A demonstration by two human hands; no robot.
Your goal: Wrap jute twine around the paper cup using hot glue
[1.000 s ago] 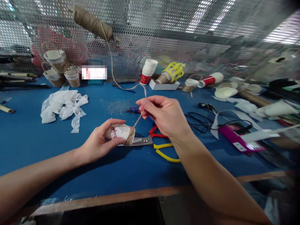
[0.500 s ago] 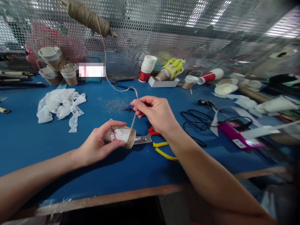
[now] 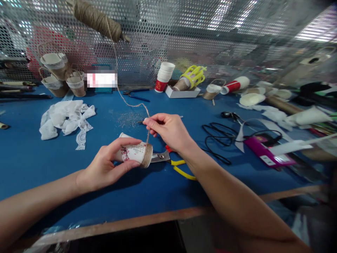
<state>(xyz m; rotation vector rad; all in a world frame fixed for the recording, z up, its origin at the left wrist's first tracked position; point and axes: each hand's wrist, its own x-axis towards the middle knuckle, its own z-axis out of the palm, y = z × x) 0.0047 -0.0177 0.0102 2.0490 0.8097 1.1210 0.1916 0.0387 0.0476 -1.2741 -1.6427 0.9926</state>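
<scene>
My left hand (image 3: 107, 161) is closed around a white paper cup (image 3: 133, 151) with a printed blossom pattern, tilted on its side. Several turns of brown twine (image 3: 147, 155) are wound round the end of the cup on the right. Between thumb and fingers, my right hand (image 3: 168, 131) pinches the twine just above the cup. From there the strand runs back and up to a large twine spool (image 3: 97, 21) on the mesh. Beneath the hands lie scissors (image 3: 162, 157) with red and yellow handles, partly hidden by the cup and my right arm.
White lace ribbon (image 3: 65, 117) lies in a heap to the left, with twine-wrapped cups (image 3: 76, 84) behind it. At the back stand stacked paper cups (image 3: 164, 77) and a white box (image 3: 183, 92). A black cable (image 3: 218, 140) and a purple device (image 3: 268, 153) lie right.
My right hand has moved slightly down and left with the twine, closer to the cup. The cup is still in my left hand, turned slightly.
</scene>
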